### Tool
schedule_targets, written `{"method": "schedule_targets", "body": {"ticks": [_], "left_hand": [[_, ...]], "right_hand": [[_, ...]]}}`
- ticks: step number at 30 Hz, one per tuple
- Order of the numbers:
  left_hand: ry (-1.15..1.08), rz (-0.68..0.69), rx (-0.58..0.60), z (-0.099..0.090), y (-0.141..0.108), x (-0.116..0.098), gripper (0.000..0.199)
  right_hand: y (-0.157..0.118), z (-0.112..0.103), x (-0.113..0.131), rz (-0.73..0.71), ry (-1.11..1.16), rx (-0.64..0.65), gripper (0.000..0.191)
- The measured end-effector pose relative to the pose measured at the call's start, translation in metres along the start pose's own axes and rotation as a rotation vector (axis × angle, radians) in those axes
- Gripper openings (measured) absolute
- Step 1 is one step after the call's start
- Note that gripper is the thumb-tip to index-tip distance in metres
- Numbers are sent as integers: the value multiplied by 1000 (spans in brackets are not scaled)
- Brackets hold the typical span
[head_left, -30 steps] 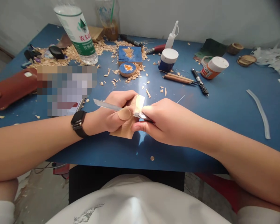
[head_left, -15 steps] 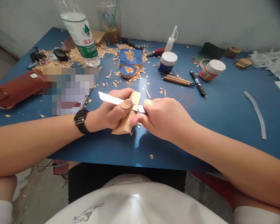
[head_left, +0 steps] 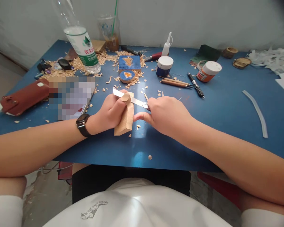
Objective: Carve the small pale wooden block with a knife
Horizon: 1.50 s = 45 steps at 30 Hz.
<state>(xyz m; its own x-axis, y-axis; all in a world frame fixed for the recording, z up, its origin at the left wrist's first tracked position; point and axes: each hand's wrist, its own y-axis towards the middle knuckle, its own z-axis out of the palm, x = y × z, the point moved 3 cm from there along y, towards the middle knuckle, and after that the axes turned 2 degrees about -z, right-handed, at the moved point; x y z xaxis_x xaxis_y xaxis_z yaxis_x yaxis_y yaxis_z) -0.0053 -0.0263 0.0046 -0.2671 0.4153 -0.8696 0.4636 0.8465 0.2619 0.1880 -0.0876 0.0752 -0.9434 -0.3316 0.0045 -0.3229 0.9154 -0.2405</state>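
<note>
My left hand (head_left: 111,108), with a watch on the wrist and a tan cover on its thumb, is closed round a pale wooden block (head_left: 126,121). The block is held tilted just above the table's near half. In my right hand (head_left: 167,113) is the handle end of a knife (head_left: 139,102), mostly hidden by the fingers. Its long bright blade lies across the top of the block and passes by the left thumb, with its tip beyond the left hand. My right thumb stretches out toward the block's side.
Wood shavings (head_left: 104,58) cover the table's back left, around a water bottle (head_left: 85,52) and a drink cup (head_left: 112,37). Blue-painted wood pieces (head_left: 129,64), paint jars (head_left: 165,67), carving tools (head_left: 176,82) and a pen (head_left: 196,85) lie behind my hands. A clear strip (head_left: 257,113) lies at right.
The knife blade has slid to the right across the block, with less of it showing past the left thumb. My right thumb has straightened. The whole view has shifted slightly.
</note>
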Motion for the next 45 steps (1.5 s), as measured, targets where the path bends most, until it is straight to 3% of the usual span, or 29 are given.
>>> {"method": "schedule_targets", "body": {"ticks": [2, 6, 10, 17, 22, 26, 30, 34, 40, 45], "left_hand": [[-71, -24, 17, 1, -1, 5, 60], [-192, -44, 90, 5, -1, 7, 78], [-90, -7, 163, 7, -2, -3, 98], [51, 85, 132, 4, -5, -12, 97], [-79, 118, 181, 6, -11, -14, 94], [-109, 121, 126, 9, -16, -16, 95], [-31, 55, 67, 8, -17, -20, 86], [90, 20, 53, 4, -14, -25, 98], [187, 156, 86, 2, -4, -29, 95], [243, 172, 107, 1, -3, -31, 94]], "right_hand": [[3, 2, -1, -56, 34, 22, 78], [5, 2, 2, -248, 142, 55, 51], [1, -3, 3, -369, 230, 110, 40], [6, -2, 1, -315, 178, 86, 49], [8, 0, 3, -294, 183, 92, 47], [5, -1, 4, -283, 188, 84, 37], [2, 0, 5, -310, 182, 66, 29], [1, -1, 4, -352, 213, 20, 30], [2, 1, 2, -358, 257, -4, 31], [7, 8, -2, -373, 270, -27, 34]]}}
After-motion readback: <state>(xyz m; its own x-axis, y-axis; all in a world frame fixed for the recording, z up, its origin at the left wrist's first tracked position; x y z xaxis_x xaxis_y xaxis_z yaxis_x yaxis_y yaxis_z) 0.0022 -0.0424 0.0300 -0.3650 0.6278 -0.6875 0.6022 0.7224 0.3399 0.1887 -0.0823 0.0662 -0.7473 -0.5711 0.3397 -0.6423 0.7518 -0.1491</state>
